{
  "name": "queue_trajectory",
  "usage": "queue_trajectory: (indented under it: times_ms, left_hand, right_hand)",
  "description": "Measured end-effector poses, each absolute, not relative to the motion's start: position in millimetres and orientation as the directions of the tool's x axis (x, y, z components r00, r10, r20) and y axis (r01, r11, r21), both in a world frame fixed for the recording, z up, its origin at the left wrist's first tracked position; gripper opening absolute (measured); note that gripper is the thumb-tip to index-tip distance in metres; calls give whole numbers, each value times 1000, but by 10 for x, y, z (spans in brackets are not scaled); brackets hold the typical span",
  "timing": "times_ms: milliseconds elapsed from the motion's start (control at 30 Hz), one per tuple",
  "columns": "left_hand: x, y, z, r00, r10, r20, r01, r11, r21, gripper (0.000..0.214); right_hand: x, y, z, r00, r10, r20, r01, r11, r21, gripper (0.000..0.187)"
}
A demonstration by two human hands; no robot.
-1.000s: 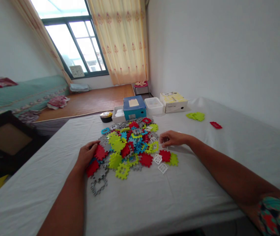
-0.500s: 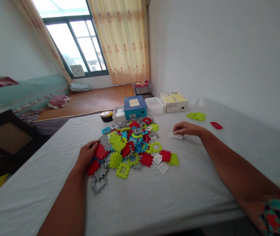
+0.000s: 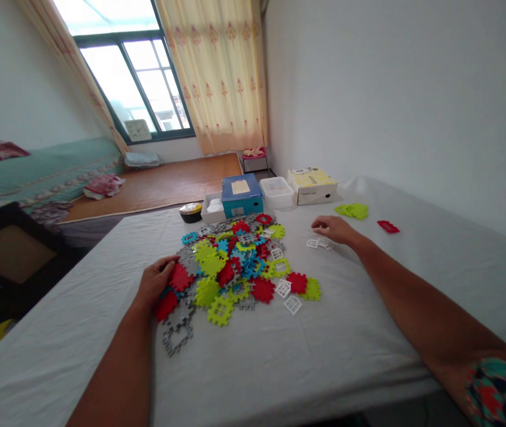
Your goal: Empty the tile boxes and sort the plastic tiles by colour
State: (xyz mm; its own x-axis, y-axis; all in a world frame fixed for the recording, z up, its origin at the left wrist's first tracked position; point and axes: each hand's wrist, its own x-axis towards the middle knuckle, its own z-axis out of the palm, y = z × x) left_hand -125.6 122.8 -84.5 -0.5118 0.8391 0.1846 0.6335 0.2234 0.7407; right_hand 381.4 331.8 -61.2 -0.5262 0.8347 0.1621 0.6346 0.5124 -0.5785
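Observation:
A heap of interlocking plastic building tiles [image 3: 212, 263] in red, lime, blue and grey lies on the white cloth. My left hand [image 3: 157, 281] rests at its left edge, against a red tile [image 3: 181, 277], with thumb and forefinger a little apart and no grip on a tile visible. Farther right, my right hand [image 3: 333, 229] hovers just behind white window-shaped pieces [image 3: 319, 244] lying on the cloth. Its fingers are slightly curled and apart from these pieces. More white window pieces [image 3: 292, 305] lie at the heap's right side.
Beyond the heap stand a black bowl [image 3: 190, 214], a blue box [image 3: 243, 194], a clear plastic tub [image 3: 276, 193] and a yellow-and-white box [image 3: 312, 185]. Lime tiles [image 3: 352, 210] and a red piece [image 3: 388, 226] lie at the far right, near the wall.
My right hand has let go of the white window pieces and drawn slightly back from them; they now lie on the cloth. My left hand stays beside the heap.

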Motion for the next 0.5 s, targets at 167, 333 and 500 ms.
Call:
queue_trajectory:
  times_ms: [167,333,500]
  left_hand:
    - [-1268,1234,-850,-510,838,194,632,213,745,59]
    - [-1257,1221,-847,-511,840,183,621,213,754,59]
    - [-1268,1222,-866,-506,845,175,613,209,762,62]
  right_hand:
    - [3308,2977,-662,-773,570,277,379,767,-518,31]
    - [3043,2761,-787,-906,294,304,133,881,-453,33]
    - [3073,2819,-831,-895,355,269,186,846,-499,22]
